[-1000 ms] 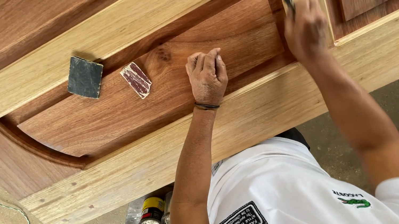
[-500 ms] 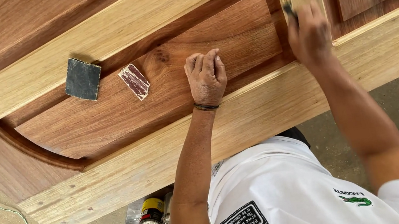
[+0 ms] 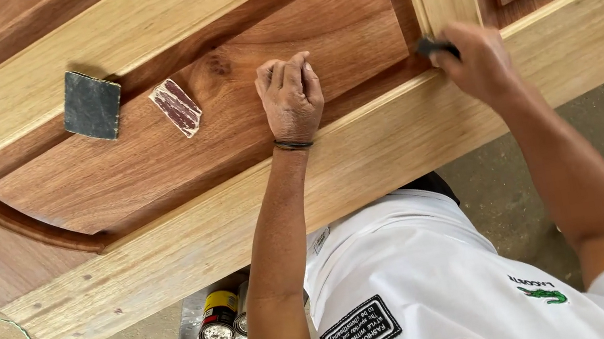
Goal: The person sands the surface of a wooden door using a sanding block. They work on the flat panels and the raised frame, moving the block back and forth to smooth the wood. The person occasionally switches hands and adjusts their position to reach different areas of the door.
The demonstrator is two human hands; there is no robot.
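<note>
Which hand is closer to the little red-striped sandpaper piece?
The left hand. It rests on the dark wood panel, just right of the red-striped sandpaper piece. The right hand is much farther right, at the panel's corner, holding a small dark piece.

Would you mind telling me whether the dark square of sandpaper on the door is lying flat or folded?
Flat and spread: the dark sandpaper square rests on the door with all four corners showing.
</note>
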